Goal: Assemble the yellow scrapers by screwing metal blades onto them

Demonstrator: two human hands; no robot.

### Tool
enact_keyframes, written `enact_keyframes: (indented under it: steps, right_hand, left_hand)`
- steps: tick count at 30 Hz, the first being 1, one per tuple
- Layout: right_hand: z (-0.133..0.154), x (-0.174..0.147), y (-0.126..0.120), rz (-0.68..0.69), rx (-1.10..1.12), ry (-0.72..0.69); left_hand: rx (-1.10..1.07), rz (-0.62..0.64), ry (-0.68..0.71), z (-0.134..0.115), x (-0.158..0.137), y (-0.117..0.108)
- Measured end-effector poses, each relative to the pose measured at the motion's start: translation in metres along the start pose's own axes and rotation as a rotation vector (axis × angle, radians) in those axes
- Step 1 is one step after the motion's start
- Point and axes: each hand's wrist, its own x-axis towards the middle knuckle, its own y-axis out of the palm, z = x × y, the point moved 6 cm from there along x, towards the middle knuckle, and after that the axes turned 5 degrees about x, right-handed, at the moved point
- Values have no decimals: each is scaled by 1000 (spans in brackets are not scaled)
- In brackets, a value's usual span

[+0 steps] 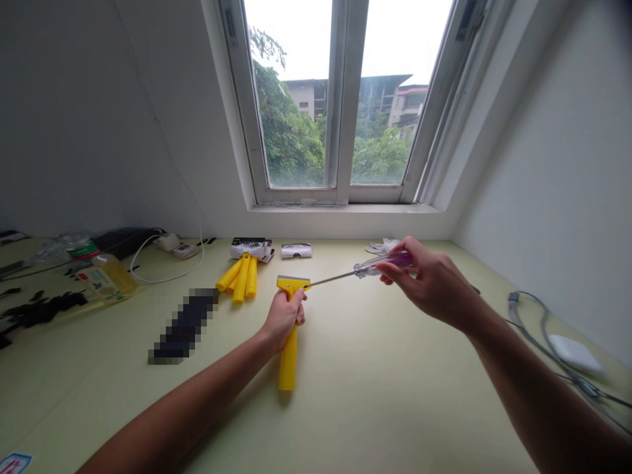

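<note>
A yellow scraper with a grey blade edge along its head is gripped near its neck by my left hand. Its handle points down toward me. My right hand is closed around the clear and purple handle of a screwdriver. The thin metal shaft runs left, and its tip meets the right side of the scraper's head, close to my left thumb. Whether the tip sits in a screw there is too small to tell.
Several yellow scrapers lie behind to the left, beside a small white piece. A pixelated dark object and a bottle of yellow liquid are further left. Grey cables and a white box lie right. A window is beyond.
</note>
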Motion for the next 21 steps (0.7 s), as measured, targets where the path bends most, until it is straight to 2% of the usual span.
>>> enact_keyframes:
  steps: [2, 4, 8, 11, 14, 18, 21]
  right_hand:
    - [-2, 1, 2, 0, 77, 32]
    - [-2, 2, -1, -37, 182, 3]
    - [-12, 6, -15, -238, 318, -62]
    - [-40, 9, -6, -337, 88, 42]
    - [-77, 11, 20, -340, -214, 163]
    - [-118, 4, 61, -229, -456, 247]
    - [-132, -5, 82, -36, -620, 307]
  left_hand:
    - [-8, -33, -10, 2, 3, -2]
    - [-23, -76, -19, 3, 9, -6]
    - [-96, -184, -72, 12, 23, -24]
    - [-172, -191, -104, 17, 29, -33]
    - [-237, -153, -85, 16, 29, -33]
    - [-269, -107, -49, 13, 28, -29]
    - [-199, -97, 17, 11, 27, -27]
